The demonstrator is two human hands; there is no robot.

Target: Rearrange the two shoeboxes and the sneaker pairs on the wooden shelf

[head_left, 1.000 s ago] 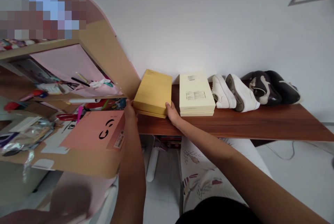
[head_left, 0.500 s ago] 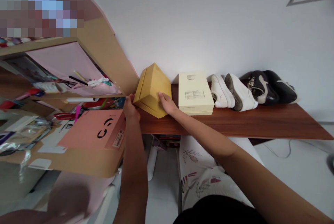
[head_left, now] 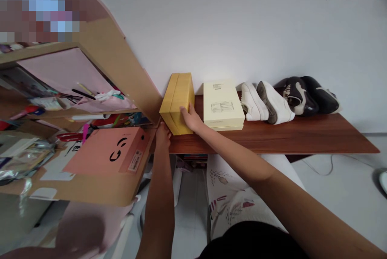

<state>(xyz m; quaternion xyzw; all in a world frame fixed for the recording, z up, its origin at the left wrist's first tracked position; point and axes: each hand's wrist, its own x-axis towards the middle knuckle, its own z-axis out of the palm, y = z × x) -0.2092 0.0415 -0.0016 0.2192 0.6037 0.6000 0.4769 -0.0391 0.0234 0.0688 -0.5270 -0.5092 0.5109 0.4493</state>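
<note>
Mustard-yellow box [head_left: 177, 104], cream box [head_left: 223, 106], reddish-brown wood-grain shelf [head_left: 272, 140], salmon-pink card [head_left: 102, 154] with black marks

Black logo [head_left: 118, 150] on pink box [head_left: 93, 158], label [head_left: 222, 107] on cream box [head_left: 223, 120] too small to read

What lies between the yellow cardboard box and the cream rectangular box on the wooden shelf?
Head view: a strip of reddish-brown shelf, the right wrist crossing its front.

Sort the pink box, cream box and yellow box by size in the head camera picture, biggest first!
Pink box, largest. Cream box and yellow box look alike; the yellow stands on edge, so I can't rank them.
</note>
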